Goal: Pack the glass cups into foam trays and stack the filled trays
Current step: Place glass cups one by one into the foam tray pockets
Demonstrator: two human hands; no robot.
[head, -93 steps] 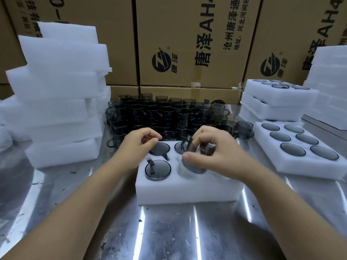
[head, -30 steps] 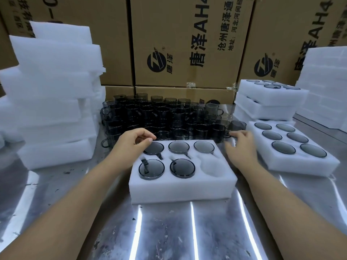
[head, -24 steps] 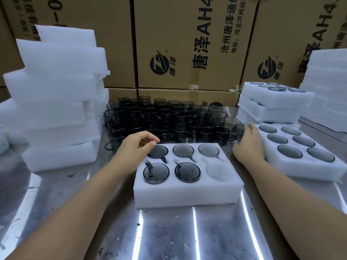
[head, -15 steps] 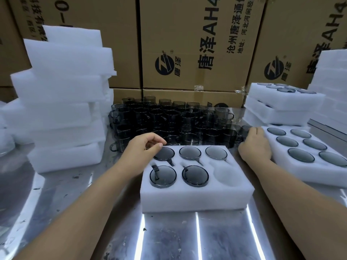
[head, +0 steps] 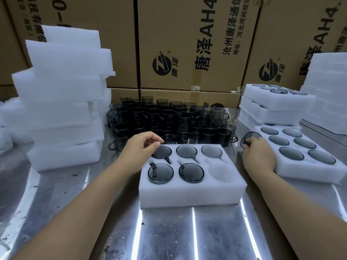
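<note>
Since half a second ago, the right hand (head: 258,156) has gone from reaching at the end of the loose cups (head: 169,119) to holding one glass cup (head: 250,136). Its fingers (head: 252,145) are clamped round the cup's wall. The cup sits right of centre in the frame, in the gap between the foam tray (head: 191,196) and the filled tray (head: 308,175) beside it.

The left hand (head: 139,149) rests on the foam tray's upper-left corner, fingers loosely curled and pinching nothing I can see. Five pockets hold cups, and the empty pocket (head: 222,170) is at the lower right.

To seat this one well, I judge the cup must be carried left and down over that pocket, turned so its handle meets the slot, then pressed in level while the left hand steadies the foam on the desk (head: 169,237).

The held cup is tilted, with one round face showing towards the upper left of the frame. Its axis runs from the palm that way. I cannot tell whether that face is rim or base.
</note>
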